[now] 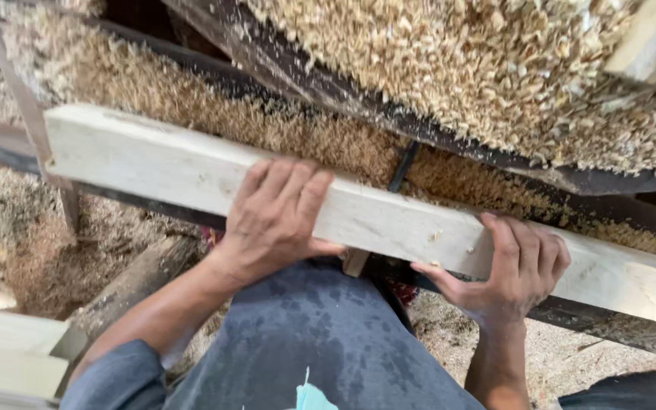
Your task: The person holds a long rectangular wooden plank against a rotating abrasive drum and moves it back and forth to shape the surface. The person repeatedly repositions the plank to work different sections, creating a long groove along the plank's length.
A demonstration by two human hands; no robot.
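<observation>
A long pale wooden plank (153,163) runs from upper left to lower right across a dark machine bed. My left hand (275,216) lies flat on top of the plank near its middle, fingers spread over the upper face and thumb hooked on the near edge. My right hand (514,269) grips the near edge further right, fingers wrapped over the top and thumb below. Both hands press on the same plank.
Heaps of wood shavings (480,61) cover the dark metal frame (320,87) behind the plank. Sawdust (32,250) lies on the floor at left beside a log (134,285). Pale boards (5,353) sit at the lower left. My dark trousers (320,342) fill the bottom.
</observation>
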